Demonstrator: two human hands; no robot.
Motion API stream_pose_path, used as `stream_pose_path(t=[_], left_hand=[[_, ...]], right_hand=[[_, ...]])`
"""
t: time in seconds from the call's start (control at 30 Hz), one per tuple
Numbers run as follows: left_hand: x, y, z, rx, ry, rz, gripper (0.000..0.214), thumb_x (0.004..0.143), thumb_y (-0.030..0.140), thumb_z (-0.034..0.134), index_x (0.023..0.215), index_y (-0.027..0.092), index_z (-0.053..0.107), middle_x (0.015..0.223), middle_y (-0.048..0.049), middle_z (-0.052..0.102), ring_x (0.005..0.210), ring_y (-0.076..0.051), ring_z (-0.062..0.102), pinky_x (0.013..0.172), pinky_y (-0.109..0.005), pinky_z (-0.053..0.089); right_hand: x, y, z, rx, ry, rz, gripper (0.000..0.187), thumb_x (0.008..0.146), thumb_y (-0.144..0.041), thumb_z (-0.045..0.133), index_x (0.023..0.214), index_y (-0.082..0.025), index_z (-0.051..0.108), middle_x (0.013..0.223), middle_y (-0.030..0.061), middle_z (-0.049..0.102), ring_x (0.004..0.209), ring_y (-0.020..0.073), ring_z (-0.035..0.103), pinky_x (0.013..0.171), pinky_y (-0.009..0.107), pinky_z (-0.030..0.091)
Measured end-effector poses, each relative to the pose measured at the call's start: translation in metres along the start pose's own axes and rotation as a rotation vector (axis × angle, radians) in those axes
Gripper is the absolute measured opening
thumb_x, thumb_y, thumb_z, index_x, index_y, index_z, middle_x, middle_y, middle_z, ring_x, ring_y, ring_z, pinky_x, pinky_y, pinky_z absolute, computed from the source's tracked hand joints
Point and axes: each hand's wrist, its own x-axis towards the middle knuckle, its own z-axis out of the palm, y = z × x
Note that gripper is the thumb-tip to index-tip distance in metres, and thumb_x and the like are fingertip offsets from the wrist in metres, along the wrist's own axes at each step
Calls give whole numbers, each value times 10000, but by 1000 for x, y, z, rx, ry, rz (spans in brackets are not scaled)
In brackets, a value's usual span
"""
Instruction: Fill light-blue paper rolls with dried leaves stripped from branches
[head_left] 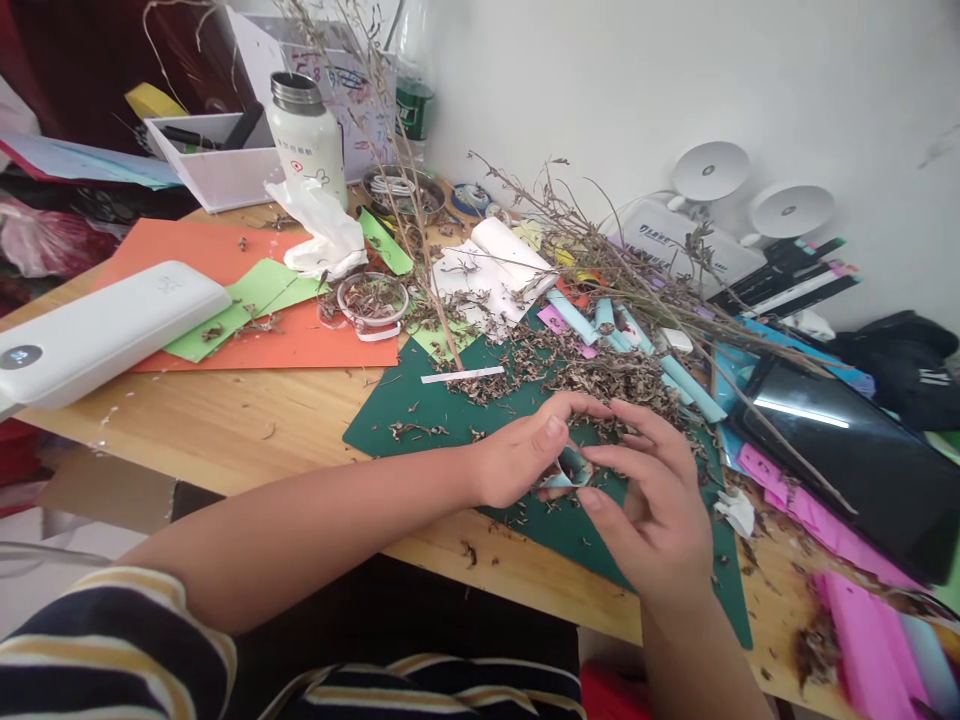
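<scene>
Between my two hands, over the green cutting mat [442, 425], is a small light-blue paper tube [574, 468], its open end facing me. My left hand [529, 450] is closed round the tube's left side, thumb on top. The fingertips and thumb of my right hand [652, 490] pinch its right edge. Just beyond my hands lies a heap of dried brown leaves [600, 375]. Several finished-looking blue paper rolls [604, 315] lie behind that heap. A narrow white paper strip [462, 375] rests on the mat, left of the leaves.
Dry branches [637, 250] stretch across the back right. At left, a white rectangular device [112, 325] sits on orange paper [330, 340]. Behind stand an uncapped white bottle [307, 135] and a white box [217, 165]. A black tablet [847, 460] and pink paper [874, 640] lie at right.
</scene>
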Motion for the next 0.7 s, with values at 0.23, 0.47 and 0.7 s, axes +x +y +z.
stream_pose_path(t=[0.23, 0.47, 0.7], left_hand=[[1, -1, 0, -32, -2, 2, 638, 787, 614, 92, 1167, 121, 234, 517, 66, 348, 405, -66, 346, 408, -184, 304], [1, -3, 0, -10, 7, -2, 682, 774, 631, 79, 1199, 116, 218, 503, 58, 381, 412, -76, 358, 414, -195, 313], [1, 3, 1, -7, 17, -17, 677, 769, 635, 59, 1156, 124, 274, 480, 63, 373, 392, -74, 320, 417, -202, 298]], right_hand=[[7, -8, -8, -126, -85, -166, 121, 732, -236, 524, 831, -199, 584, 1208, 98, 404, 1091, 305, 379, 870, 480, 336], [22, -6, -24, 71, -220, -111, 155, 767, -183, 445, 872, -210, 556, 1174, 81, 461, 1094, 272, 415, 895, 484, 335], [17, 5, -30, 91, -148, -38, 207, 789, -198, 381, 878, -229, 565, 1153, 49, 485, 1069, 245, 436, 909, 461, 324]])
